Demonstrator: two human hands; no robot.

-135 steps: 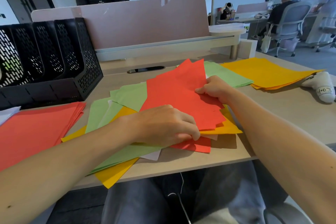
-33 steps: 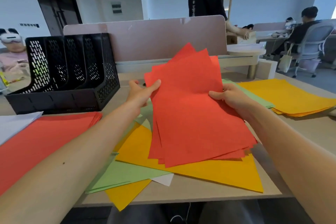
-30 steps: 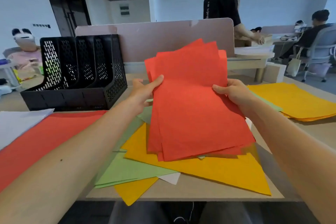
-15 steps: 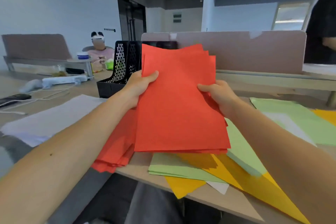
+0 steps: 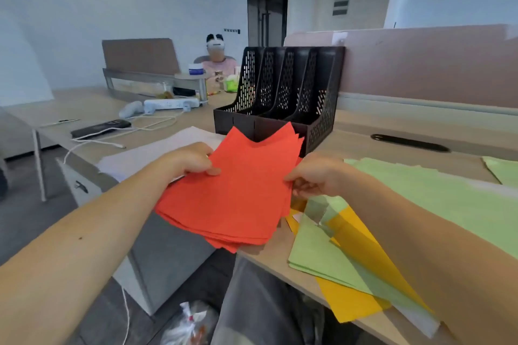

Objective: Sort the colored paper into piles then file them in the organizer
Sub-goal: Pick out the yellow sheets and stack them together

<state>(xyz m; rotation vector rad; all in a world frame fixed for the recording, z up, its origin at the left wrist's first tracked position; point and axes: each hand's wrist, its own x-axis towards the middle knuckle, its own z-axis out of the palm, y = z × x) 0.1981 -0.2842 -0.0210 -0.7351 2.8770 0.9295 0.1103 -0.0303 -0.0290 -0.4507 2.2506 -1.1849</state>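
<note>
The left hand point(image 5: 193, 161) pinched the left edge of the red paper stack point(image 5: 244, 193), thumb on top, and the right hand point(image 5: 316, 176) gripped its right edge. The stack sat low over the table point(image 5: 364, 145), just in front of the black organizer point(image 5: 283, 92). White paper point(image 5: 157, 154) lay to its left; green sheets point(image 5: 448, 204) and yellow sheets point(image 5: 356, 246) overlapped to its right.
</note>
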